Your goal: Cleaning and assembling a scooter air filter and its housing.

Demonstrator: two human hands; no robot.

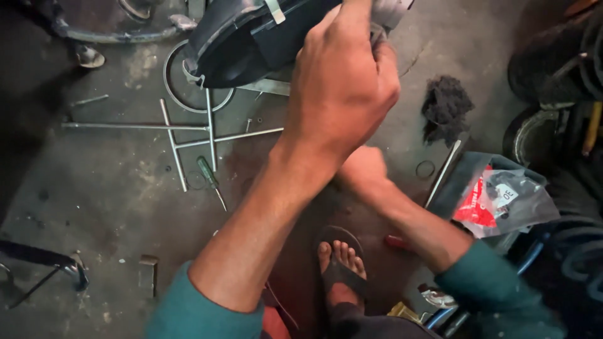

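Left hand [342, 81] clamped over the upper right end of a dark curved housing [242, 37]; right hand [363, 168] fisted lower down, contents hidden.

Landmark: the housing, top centre, long axis running left to right, slightly raised toward the right; left of and below it, a bare wire ring [179, 94] partly tucked under its lower left end; below the housing, thin metal rods [173, 129] lying crossed on the stained concrete floor [113, 201]; green-handled screwdriver [207, 172] just under the rods, tip pointing down-right; left hand nearer the housing, in contact; right hand below it, apart from the housing; sandalled foot [339, 260] further below; right of the housing, a dark rag clump [447, 103]; lower right, a clear plastic packet with red card [502, 201].
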